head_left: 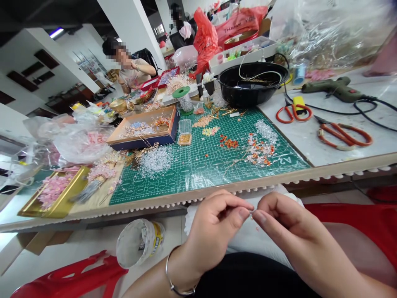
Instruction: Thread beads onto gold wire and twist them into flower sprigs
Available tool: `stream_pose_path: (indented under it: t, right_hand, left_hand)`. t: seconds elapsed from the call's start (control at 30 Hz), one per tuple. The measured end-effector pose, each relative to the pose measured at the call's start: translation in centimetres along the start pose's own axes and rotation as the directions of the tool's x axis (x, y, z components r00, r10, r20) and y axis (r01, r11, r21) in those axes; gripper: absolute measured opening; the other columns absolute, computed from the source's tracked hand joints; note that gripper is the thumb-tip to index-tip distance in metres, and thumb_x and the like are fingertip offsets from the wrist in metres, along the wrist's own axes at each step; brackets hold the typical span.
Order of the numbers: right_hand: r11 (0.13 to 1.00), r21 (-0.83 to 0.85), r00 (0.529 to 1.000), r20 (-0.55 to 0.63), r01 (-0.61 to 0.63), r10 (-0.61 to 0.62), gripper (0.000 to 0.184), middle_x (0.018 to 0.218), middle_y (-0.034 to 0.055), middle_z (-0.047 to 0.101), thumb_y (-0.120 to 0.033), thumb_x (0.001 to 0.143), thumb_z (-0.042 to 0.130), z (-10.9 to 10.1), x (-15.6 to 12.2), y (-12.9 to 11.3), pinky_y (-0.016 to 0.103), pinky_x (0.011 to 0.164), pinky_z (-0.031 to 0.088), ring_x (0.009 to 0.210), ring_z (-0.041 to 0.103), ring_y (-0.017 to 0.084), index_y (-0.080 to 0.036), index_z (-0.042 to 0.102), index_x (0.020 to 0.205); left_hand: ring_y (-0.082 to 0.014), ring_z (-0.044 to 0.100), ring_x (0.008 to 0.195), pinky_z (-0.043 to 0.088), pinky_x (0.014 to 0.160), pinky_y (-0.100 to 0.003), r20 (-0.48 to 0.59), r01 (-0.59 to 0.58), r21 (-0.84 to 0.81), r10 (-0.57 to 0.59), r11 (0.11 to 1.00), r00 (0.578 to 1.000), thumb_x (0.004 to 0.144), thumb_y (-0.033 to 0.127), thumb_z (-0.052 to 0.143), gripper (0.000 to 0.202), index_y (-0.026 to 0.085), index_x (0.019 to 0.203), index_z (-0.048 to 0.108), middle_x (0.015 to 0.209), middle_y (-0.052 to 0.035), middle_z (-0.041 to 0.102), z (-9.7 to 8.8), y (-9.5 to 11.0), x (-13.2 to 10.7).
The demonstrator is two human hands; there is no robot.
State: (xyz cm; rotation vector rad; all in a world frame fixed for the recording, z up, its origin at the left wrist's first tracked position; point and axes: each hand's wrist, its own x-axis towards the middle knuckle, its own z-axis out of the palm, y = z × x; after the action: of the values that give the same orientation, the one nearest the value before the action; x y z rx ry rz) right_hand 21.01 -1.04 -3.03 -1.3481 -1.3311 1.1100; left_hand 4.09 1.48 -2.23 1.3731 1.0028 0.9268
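My left hand (221, 227) and my right hand (291, 234) meet above my lap, just off the table's front edge. Thumb and forefinger are pinched together on each, and the fingertips almost touch around a tiny pale thing too small to name. Beyond them lies a green cutting mat (186, 182). On its right side are wired sprays of clear and orange beads (260, 153), with loose orange beads (228, 142) beside them. A heap of clear beads (156, 161) is spread at the mat's left. Small gold beads fill a clear lidded box (185, 139).
Pliers (344, 134), orange-handled scissors (293, 114) and a glue gun (338, 89) lie at right, near a black bowl (251, 89). A blue-sided box (145, 128) stands at left. A white bucket (136, 244) is on the floor. Another person (133, 68) sits across.
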Motion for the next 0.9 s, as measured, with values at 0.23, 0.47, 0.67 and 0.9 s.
stream_pose_path:
  t: [0.23,0.47,0.67,0.9]
  right_hand:
    - [0.969,0.132,0.954,0.245,-0.21,0.174,0.033,0.067,-0.0024,0.055,-0.058,0.091,0.06,-0.1,-0.2,1.2,0.022,0.054,0.046,0.061,0.049,0.015,-0.027,0.066,0.085]
    - [0.949,0.15,0.925,0.308,-0.279,0.224,0.026,0.069,-0.0035,0.046,-0.051,0.093,0.057,-0.1,-0.2,3.1,0.023,0.054,0.039,0.063,0.042,0.015,-0.028,0.058,0.081]
    - [0.941,0.129,0.918,0.294,-0.314,0.266,0.033,0.066,-0.0039,0.041,-0.054,0.095,0.055,-0.7,0.8,3.3,0.024,0.053,0.036,0.061,0.037,0.015,-0.026,0.056,0.077]
    - [0.951,0.063,0.909,0.319,-0.304,0.269,0.039,0.064,-0.0044,0.04,-0.056,0.096,0.055,-1.4,1.3,4.5,0.023,0.053,0.038,0.059,0.038,0.014,-0.024,0.05,0.073]
  left_hand:
    - [-0.0127,0.057,0.072,0.045,0.066,-0.025,0.017,-0.187,0.272,0.19,0.944,0.982,0.082,0.018,0.076,0.004,0.019,0.079,0.074,0.075,-0.0013,0.063,-1.1,0.9,0.2]
    - [-0.0119,0.057,0.069,0.046,0.069,-0.025,0.188,-0.157,0.311,0.101,0.938,0.977,0.083,0.021,0.076,0.012,0.018,0.073,0.072,0.073,-0.0009,0.062,-2.0,1.3,1.6]
    - [-0.0109,0.06,0.07,0.048,0.068,-0.022,0.226,-0.254,0.432,0.169,0.865,0.959,0.086,0.019,0.073,0.01,0.018,0.076,0.071,0.074,0.0,0.065,-2.8,1.2,2.8]
    - [-0.022,0.068,0.093,0.052,0.083,-0.036,-0.063,-0.065,0.915,0.302,0.398,0.951,0.097,0.021,0.056,0.022,0.022,0.097,0.078,0.101,-0.0054,0.076,-10.5,-2.5,9.6]
